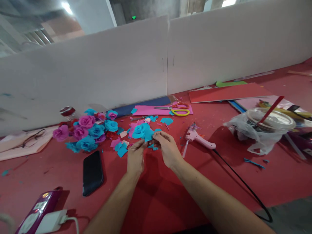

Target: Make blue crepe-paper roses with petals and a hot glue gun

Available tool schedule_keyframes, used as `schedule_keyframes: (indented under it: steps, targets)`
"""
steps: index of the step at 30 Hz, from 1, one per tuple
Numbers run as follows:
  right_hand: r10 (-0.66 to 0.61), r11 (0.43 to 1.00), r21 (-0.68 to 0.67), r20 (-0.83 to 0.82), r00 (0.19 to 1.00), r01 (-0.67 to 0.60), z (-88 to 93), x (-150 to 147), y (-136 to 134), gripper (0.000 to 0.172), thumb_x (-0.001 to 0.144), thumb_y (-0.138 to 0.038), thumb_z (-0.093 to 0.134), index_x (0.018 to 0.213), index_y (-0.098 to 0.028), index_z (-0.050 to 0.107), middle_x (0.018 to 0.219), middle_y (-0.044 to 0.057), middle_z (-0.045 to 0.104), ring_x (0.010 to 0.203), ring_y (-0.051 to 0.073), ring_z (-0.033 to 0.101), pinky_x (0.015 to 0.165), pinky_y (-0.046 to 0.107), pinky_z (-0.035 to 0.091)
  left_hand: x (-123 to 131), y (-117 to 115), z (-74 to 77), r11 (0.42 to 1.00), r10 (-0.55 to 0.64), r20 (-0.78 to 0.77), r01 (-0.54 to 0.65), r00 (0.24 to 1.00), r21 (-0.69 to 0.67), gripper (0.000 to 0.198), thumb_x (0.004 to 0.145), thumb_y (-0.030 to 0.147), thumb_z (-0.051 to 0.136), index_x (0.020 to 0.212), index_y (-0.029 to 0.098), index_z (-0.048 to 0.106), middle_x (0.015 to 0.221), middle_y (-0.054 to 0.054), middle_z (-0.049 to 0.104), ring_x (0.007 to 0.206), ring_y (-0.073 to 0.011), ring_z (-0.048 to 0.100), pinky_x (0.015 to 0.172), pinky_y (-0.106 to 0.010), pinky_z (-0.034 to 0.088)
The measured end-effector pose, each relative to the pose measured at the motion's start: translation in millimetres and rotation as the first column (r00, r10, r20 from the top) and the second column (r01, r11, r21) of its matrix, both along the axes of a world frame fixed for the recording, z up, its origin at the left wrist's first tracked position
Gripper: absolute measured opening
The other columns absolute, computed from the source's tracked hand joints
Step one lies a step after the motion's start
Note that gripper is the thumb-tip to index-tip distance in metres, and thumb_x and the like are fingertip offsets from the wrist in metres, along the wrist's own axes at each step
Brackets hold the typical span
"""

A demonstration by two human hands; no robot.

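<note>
Left hand closed low on blue flower, steadying it above red table, I'd guess; right hand pinches petal against it; glue gun rightward, seemingly parked within reach; scissors beyond, on pink paper

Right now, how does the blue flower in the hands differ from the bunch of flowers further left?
Number: the blue flower is a single bloom; the bunch has several. Colour: the blue flower's petals look all blue, while the bunch mixes blue and pink. State: the blue flower is held in the left hand and right hand; neither touches the bunch. Both have layered, paper-like petals.
</note>
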State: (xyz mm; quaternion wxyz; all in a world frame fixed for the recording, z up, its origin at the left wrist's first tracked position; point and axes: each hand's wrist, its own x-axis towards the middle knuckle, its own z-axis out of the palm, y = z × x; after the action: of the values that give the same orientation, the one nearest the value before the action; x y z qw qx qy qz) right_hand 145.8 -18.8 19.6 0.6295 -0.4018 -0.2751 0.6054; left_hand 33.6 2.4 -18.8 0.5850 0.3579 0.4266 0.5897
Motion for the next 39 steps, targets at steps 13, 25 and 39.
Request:
schedule_keyframes:
  steps: [13,25,39]
  targets:
    - [0.008,0.999,0.032,-0.090,0.996,-0.005,0.0,-1.7,0.2,0.016,0.067,-0.030,0.067,0.066,-0.019,0.056,0.059,-0.004,0.061,0.054,0.010,0.058,0.055,0.022,0.042,3.1,-3.3,-0.9,1.000,-0.028,-0.008,0.028,1.000,0.005,0.015,0.059,0.018,0.076,0.074,0.016,0.074,0.074,-0.004,0.072,0.074,-0.0164,0.065,0.079,-0.029,0.048]
    - [0.044,0.999,0.011,-0.241,0.970,-0.042,3.0,-4.5,-2.4,0.019,0.066,-0.032,0.069,0.071,-0.020,0.055,0.065,-0.002,0.065,0.064,0.017,0.068,0.056,0.026,0.052,-0.1,-5.0,-5.8,0.994,0.025,-0.053,-0.019,0.998,0.105,0.010,0.060,0.016,0.073,0.069,0.019,0.074,0.073,-0.002,0.072,0.074,-0.0148,0.063,0.081,-0.029,0.049]
    - [0.086,0.993,-0.041,-0.401,0.912,-0.112,1.8,-6.1,-4.7,0.016,0.056,-0.010,0.055,0.070,-0.019,0.058,0.063,-0.002,0.066,0.057,0.014,0.065,0.058,0.027,0.054,-1.2,-6.7,-8.7,0.964,0.144,-0.072,-0.123,0.987,0.235,0.005,0.064,0.017,0.072,0.068,0.019,0.073,0.074,-0.001,0.073,0.072,-0.0142,0.064,0.077,-0.028,0.052]
